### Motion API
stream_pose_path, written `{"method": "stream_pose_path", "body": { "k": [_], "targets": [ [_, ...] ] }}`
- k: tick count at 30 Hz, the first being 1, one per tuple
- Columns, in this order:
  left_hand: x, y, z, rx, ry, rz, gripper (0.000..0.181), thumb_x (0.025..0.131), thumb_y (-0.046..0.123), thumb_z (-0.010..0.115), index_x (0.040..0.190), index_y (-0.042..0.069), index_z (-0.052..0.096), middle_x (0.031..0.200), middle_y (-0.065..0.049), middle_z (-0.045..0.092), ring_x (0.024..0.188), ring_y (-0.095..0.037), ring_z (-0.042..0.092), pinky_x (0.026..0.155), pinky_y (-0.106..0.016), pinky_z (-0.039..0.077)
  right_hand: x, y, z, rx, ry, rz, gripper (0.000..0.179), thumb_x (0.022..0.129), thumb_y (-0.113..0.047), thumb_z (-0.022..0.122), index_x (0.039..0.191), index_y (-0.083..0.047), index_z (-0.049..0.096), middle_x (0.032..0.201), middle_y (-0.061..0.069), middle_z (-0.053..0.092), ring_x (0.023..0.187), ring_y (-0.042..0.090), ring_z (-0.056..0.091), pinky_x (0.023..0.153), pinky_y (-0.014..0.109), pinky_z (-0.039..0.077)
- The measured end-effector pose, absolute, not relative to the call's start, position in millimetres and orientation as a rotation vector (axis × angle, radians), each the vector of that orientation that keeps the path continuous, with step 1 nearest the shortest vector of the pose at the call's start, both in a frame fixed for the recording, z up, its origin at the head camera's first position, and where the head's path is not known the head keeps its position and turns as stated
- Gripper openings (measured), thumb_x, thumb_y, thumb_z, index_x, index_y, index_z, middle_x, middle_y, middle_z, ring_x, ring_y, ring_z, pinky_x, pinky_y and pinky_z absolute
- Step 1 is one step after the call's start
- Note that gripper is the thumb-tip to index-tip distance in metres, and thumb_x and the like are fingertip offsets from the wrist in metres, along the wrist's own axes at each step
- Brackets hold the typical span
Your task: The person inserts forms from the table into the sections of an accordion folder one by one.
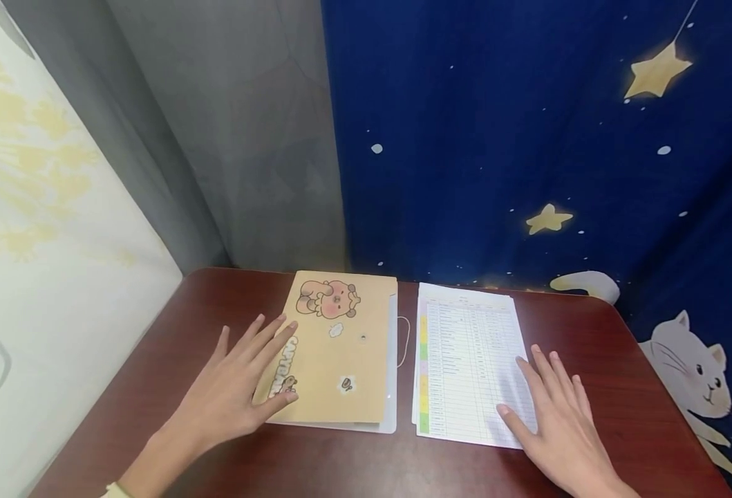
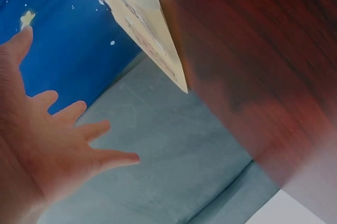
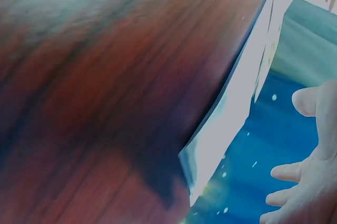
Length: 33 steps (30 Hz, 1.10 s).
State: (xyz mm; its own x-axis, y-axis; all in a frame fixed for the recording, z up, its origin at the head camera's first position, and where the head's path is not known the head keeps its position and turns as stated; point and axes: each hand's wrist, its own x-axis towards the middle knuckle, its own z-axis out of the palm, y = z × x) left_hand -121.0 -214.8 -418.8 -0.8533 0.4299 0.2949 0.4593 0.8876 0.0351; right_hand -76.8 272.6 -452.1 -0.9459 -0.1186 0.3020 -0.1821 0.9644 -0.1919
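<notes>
A tan folder (image 1: 350, 360) lies flat on the dark red-brown table (image 1: 353, 470), left of centre in the head view. Its front carries a pink cartoon animal (image 1: 328, 299), smaller stickers and outlined lettering, the latter partly hidden by a hand. A pale layer projects at the folder's right and lower edges, and a thin cord (image 1: 409, 332) bows out from the right side. A stack of sheets (image 1: 465, 366) lies just beside the folder, to its right, with a narrow gap between the 2 items. The top sheet bears a printed grid with coloured blocks down its left column; the text is too small to read.

The left hand (image 1: 241, 380) is over the folder's left edge; its 4 fingers are extended and spread, the thumb set apart. The left wrist view shows it raised, apart from folder and table. The right hand (image 1: 555, 422) is at the lower right corner of the sheets, fingers extended and slightly apart, thumb spread wide; the right wrist view shows it off the paper.

Behind the table hang 1 gray curtain (image 1: 266, 138) and 1 blue curtain (image 1: 465, 138) patterned with stars.
</notes>
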Motion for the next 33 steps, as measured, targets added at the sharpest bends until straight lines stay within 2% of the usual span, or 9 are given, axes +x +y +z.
{"method": "stream_pose_path", "body": {
  "k": [5, 10, 15, 18, 20, 25, 30, 33],
  "targets": [
    [-122, -209, -422, -0.679, -2.781, -0.149, 0.092, 0.080, 0.077, 0.049, 0.153, 0.036, 0.012, 0.161, 0.012, 0.017, 0.151, -0.022, 0.013, 0.119, -0.056, -0.010, -79, 261, -450, 0.269, -2.826, 0.321, 0.085, 0.081, -0.054, 0.068, 0.147, -0.012, 0.035, 0.159, 0.015, 0.020, 0.149, 0.035, 0.007, 0.117, 0.046, -0.021],
    [-123, -201, -423, -0.708, -2.768, -0.172, 0.094, 0.077, 0.077, 0.054, 0.152, 0.036, 0.016, 0.160, 0.012, 0.021, 0.148, -0.024, 0.024, 0.119, -0.056, -0.006, -84, 249, -450, 0.335, -2.830, 0.342, 0.085, 0.081, -0.057, 0.066, 0.148, -0.015, 0.035, 0.159, 0.013, 0.021, 0.150, 0.033, 0.009, 0.119, 0.044, -0.018],
    [-122, -193, -425, -0.741, -2.792, -0.224, 0.094, 0.075, 0.075, 0.059, 0.151, 0.037, 0.020, 0.156, 0.016, 0.027, 0.145, -0.018, 0.031, 0.116, -0.059, 0.019, -90, 239, -453, 0.389, -2.842, 0.334, 0.086, 0.078, -0.058, 0.069, 0.146, -0.016, 0.037, 0.159, 0.009, 0.022, 0.148, 0.034, 0.014, 0.119, 0.041, -0.017],
    [-121, -188, -427, -0.768, -2.805, -0.234, 0.093, 0.075, 0.075, 0.059, 0.151, 0.037, 0.020, 0.156, 0.018, 0.028, 0.144, -0.016, 0.033, 0.112, -0.057, 0.029, -91, 234, -455, 0.403, -2.860, 0.336, 0.087, 0.077, -0.060, 0.069, 0.145, -0.016, 0.039, 0.160, 0.008, 0.022, 0.148, 0.033, 0.014, 0.118, 0.038, -0.019],
    [-121, -186, -429, -0.788, -2.806, -0.232, 0.093, 0.076, 0.075, 0.059, 0.152, 0.037, 0.020, 0.156, 0.018, 0.028, 0.144, -0.016, 0.033, 0.111, -0.057, 0.030, -91, 230, -457, 0.407, -2.876, 0.342, 0.088, 0.076, -0.061, 0.069, 0.145, -0.016, 0.039, 0.160, 0.007, 0.021, 0.148, 0.033, 0.013, 0.117, 0.034, -0.021],
    [-122, -178, -431, -0.823, -2.796, -0.206, 0.094, 0.076, 0.074, 0.060, 0.152, 0.037, 0.020, 0.156, 0.017, 0.029, 0.143, -0.017, 0.034, 0.111, -0.055, 0.033, -92, 220, -460, 0.447, -2.881, 0.352, 0.088, 0.077, -0.062, 0.068, 0.147, -0.019, 0.037, 0.160, 0.006, 0.021, 0.148, 0.033, 0.014, 0.119, 0.035, -0.019],
    [-122, -170, -431, -0.852, -2.822, -0.190, 0.095, 0.076, 0.075, 0.059, 0.152, 0.036, 0.019, 0.154, 0.018, 0.031, 0.142, -0.016, 0.036, 0.113, -0.052, 0.032, -97, 208, -461, 0.512, -2.876, 0.358, 0.084, 0.082, -0.064, 0.061, 0.150, -0.025, 0.031, 0.160, 0.001, 0.023, 0.149, 0.030, 0.015, 0.121, 0.046, -0.006],
    [-124, -164, -431, -0.883, -2.839, -0.181, 0.096, 0.076, 0.076, 0.057, 0.153, 0.034, 0.017, 0.154, 0.019, 0.031, 0.142, -0.015, 0.036, 0.115, -0.050, 0.030, -100, 202, -462, 0.540, -2.873, 0.359, 0.081, 0.084, -0.065, 0.058, 0.150, -0.026, 0.032, 0.159, -0.001, 0.026, 0.149, 0.029, 0.017, 0.122, 0.045, -0.004]
  ]
}}
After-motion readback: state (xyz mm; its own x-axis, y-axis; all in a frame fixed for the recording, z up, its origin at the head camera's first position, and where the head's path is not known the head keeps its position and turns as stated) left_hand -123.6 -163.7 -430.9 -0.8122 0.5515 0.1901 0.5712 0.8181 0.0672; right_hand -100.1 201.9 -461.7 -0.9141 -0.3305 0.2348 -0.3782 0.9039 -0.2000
